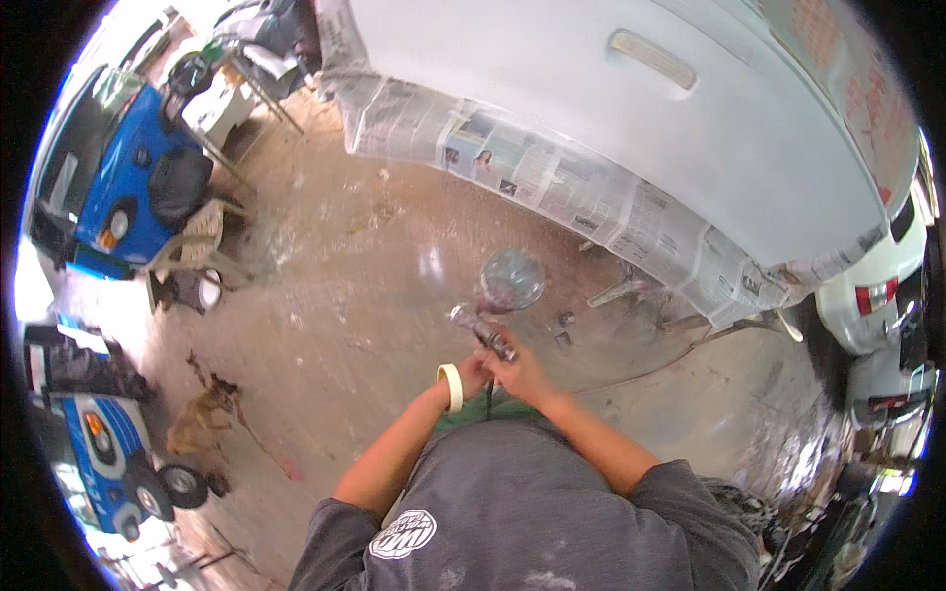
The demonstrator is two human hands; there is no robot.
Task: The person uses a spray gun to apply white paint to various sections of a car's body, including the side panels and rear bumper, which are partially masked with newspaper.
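Observation:
A metal spray gun (481, 330) with a clear, round cup (512, 280) is held out in front of my body, over the floor. My right hand (520, 372) is wrapped round the gun's body and handle. Close against it, my left hand (475, 374), with a pale band on its wrist, is closed at the gun's lower end; its fingertips are partly hidden. A thin dark hose (490, 399) hangs below the hands. Ahead and to the right stands a white vehicle panel (552, 74) with a recessed handle, apart from the gun.
Taped newspaper (562, 182) skirts the panel's lower edge. A hose (641, 378) runs over the concrete floor (325, 295) at right. On the left are a blue vehicle (128, 158), a plastic chair (202, 231) and a brown dog (202, 419). A white car (867, 295) stands far right.

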